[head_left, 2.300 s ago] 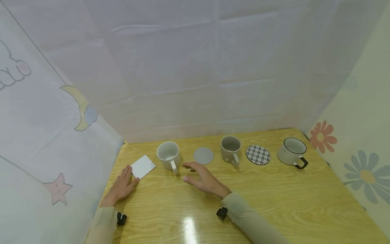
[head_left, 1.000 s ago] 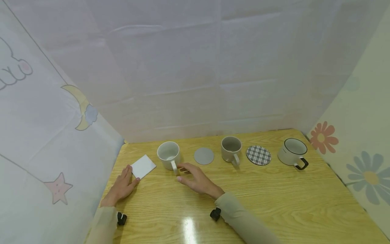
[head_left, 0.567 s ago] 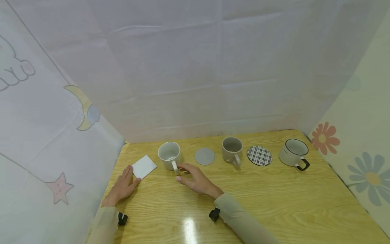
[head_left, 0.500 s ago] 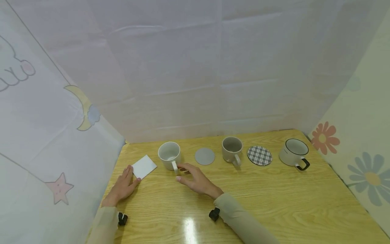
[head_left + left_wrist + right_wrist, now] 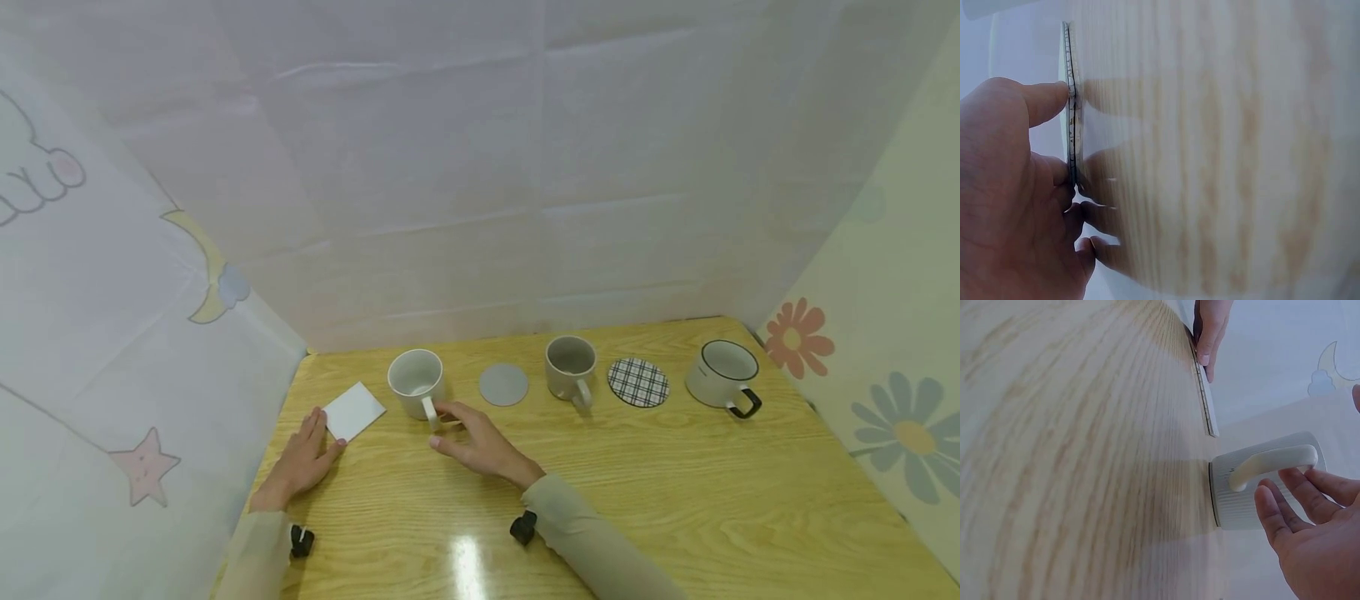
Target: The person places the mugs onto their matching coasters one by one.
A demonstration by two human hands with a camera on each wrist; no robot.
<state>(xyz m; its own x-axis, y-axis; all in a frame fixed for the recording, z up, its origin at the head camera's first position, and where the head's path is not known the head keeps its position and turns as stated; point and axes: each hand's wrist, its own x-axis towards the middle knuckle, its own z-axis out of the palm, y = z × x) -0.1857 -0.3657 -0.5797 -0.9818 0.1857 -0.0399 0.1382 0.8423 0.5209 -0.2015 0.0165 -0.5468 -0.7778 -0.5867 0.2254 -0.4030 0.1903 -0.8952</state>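
Observation:
A white square coaster (image 5: 352, 412) lies on the table at the left. My left hand (image 5: 303, 458) rests beside it, thumb and fingertips touching its near-left edge. In the left wrist view, the coaster (image 5: 1071, 106) appears edge-on, with the thumb against it. Right of it stands a white mug (image 5: 415, 379), upright, its handle towards me. My right hand (image 5: 483, 442) is at that handle, index fingertip against or very close to it and the thumb apart. The right wrist view shows the ribbed side of the mug (image 5: 1244, 503) and the spread fingers of this hand (image 5: 1322, 550).
Further right on the wooden table (image 5: 660, 508) are a round grey coaster (image 5: 503, 384), a grey-beige mug (image 5: 567, 371), a round plaid coaster (image 5: 637, 382) and a white mug with a dark rim and black handle (image 5: 720, 379). Printed cloth (image 5: 480, 208) rises behind and at both sides.
My right hand has moved left to the white mug's handle, then barely shifted. The left hand stays at the square coaster; the mugs and coasters hold their places.

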